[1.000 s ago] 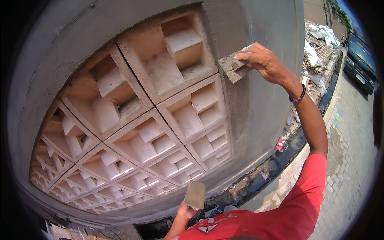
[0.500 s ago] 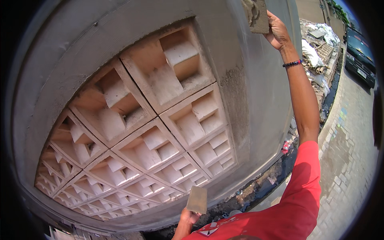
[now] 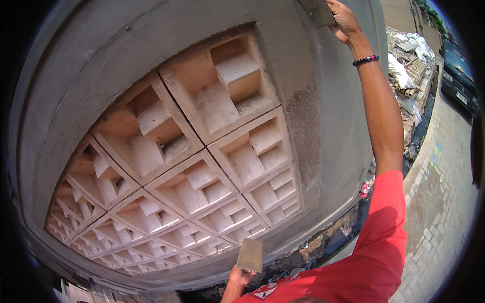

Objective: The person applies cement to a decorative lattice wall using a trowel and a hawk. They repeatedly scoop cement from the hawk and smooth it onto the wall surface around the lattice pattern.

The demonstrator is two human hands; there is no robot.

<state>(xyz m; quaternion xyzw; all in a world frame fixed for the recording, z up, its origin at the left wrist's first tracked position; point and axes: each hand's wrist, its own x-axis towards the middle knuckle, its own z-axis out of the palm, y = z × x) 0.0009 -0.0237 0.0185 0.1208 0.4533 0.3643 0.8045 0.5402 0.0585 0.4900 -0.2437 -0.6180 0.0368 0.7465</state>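
Observation:
With my right arm stretched up, my right hand (image 3: 345, 22) grips the edge of a rectangular plastering float (image 3: 321, 12). The float is at the grey plastered wall (image 3: 338, 116), partly cut off by the upper edge; whether it touches cannot be told. Low in front of my red shirt, my left hand (image 3: 240, 276) is closed on the lower end of a small rectangular board (image 3: 250, 255) with a greyish-brown, mortar-stained face. Pale decorative vent blocks (image 3: 237, 98) with stepped recesses fill the wall opening between and left of my hands.
A rough, darker plaster strip (image 3: 302, 131) runs beside the blocks. Along the wall's foot lies a dark ditch (image 3: 323, 252) with litter. Rubble and white sacks (image 3: 401, 73) are piled at the right, near a paved road (image 3: 439, 222) and a dark parked car (image 3: 458, 76).
My right hand and the float have shifted slightly up and left. The float has turned, hiding the wet mortar seen on it before. My left hand has barely moved.

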